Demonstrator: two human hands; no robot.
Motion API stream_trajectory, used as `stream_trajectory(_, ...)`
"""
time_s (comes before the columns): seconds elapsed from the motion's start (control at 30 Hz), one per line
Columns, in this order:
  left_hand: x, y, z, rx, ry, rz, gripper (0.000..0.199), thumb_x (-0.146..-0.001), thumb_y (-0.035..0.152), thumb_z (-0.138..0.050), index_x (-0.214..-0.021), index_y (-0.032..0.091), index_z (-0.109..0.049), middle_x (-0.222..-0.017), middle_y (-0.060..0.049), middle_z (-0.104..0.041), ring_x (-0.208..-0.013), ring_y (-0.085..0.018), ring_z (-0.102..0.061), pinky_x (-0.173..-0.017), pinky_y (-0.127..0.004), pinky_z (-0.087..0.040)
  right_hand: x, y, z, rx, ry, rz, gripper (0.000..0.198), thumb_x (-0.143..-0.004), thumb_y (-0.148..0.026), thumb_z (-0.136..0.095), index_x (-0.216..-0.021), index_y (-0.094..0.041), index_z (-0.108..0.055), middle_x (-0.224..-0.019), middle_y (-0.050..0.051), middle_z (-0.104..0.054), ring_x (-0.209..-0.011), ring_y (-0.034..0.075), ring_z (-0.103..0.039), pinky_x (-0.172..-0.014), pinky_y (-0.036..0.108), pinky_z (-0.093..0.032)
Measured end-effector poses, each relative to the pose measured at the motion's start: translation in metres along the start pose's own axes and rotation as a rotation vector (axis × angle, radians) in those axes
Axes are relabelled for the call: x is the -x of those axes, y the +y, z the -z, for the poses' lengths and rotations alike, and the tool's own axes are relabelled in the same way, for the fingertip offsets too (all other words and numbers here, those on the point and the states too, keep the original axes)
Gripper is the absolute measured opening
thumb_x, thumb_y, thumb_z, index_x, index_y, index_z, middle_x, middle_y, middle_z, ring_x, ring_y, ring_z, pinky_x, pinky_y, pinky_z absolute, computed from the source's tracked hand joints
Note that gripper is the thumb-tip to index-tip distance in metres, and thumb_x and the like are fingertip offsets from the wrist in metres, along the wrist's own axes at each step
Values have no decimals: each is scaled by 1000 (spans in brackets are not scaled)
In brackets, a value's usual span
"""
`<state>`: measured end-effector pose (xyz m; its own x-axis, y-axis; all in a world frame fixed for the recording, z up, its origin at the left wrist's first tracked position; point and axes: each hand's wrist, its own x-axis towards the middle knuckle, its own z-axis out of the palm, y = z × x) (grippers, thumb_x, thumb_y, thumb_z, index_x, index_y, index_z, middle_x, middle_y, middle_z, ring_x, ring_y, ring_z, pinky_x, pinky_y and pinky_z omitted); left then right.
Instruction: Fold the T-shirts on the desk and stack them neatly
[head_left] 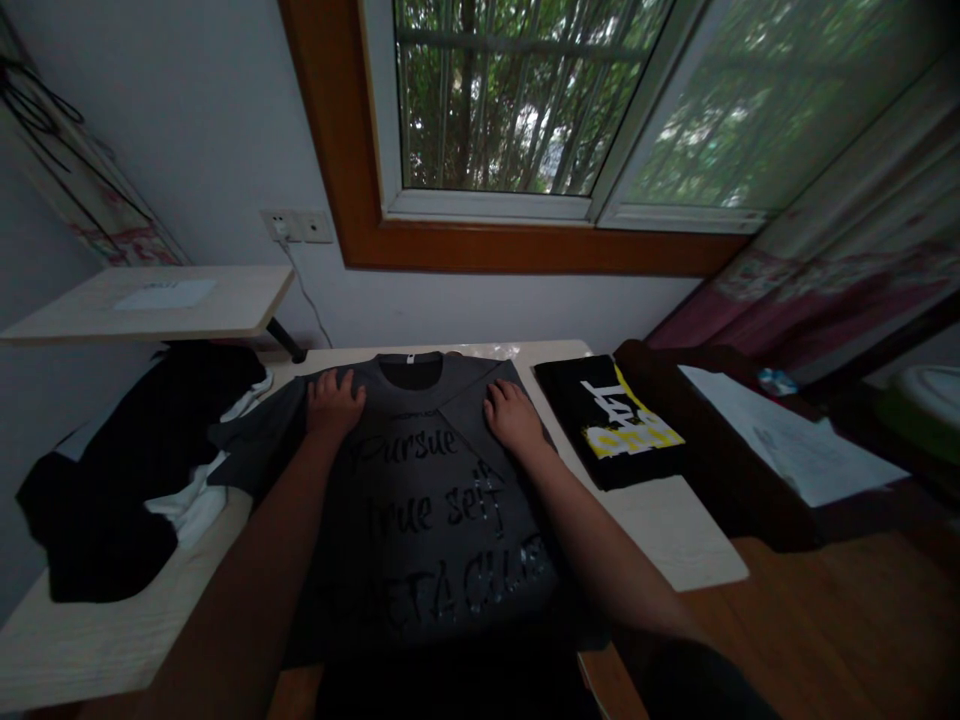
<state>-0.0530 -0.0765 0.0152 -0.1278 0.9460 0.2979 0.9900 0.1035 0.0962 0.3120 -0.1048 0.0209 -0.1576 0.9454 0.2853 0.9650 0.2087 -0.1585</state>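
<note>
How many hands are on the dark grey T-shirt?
2: on the dark grey T-shirt, the left hand lies left of the collar, the right hand right of it.

We seem to be in a home, judging by the floral curtain [817, 275], wood-framed window [525, 110] and wood-toned floor [847, 620].

Dim light, a pale wall [210, 120], wood-framed window [651, 110] (green foliage [510, 110] outside), patterned curtain [825, 250], brown floor [847, 610].
</note>
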Motion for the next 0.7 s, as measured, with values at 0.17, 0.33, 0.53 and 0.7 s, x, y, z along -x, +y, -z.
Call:
stream_trajectory(0.17, -2, 1, -2, 10, -7, 16, 59, -98, 46, -40, -148, 18, -53, -158, -19, -45, -147, -35, -39, -122, -57, -26, -38, 1, -16, -9, 69, -112, 56, -101, -38, -40, -145, -6, -55, -150, 20, -53, -140, 33, -45, -119, 45, -33)
stream_trajectory(0.33, -4, -1, -4, 8, -50, 3, 61, -99, 47, -38, -151, 16, -50, -160, -21, -41, -150, -36, -36, -122, -59, -25, -47, 7, -21, 12, 42, -103, 60, -102, -42, -38, -147, -5, -52, -155, 20, -47, -144, 33, -40, -122, 46, -27)
stream_trajectory(0.53, -14, -3, -9, 1, -105, 6, 63, -100, 48, -35, -154, 18, -45, -164, -19, -36, -153, -33, -31, -123, -59, -22, -53, 13, -26, 16, 2, -116, 62, -103, -43, -36, -150, -5, -48, -158, 20, -44, -146, 32, -38, -123, 45, -26)
stream_trajectory(0.7, -20, -8, -13, 19, -153, -4, 68, -100, 54, -30, -157, 18, -39, -167, -18, -30, -156, -32, -25, -124, -59, -19, -56, 17, -28, 3, 13, -119, 62, -103, -43, -36, -151, -7, -49, -158, 19, -45, -147, 31, -39, -123, 46, -26)
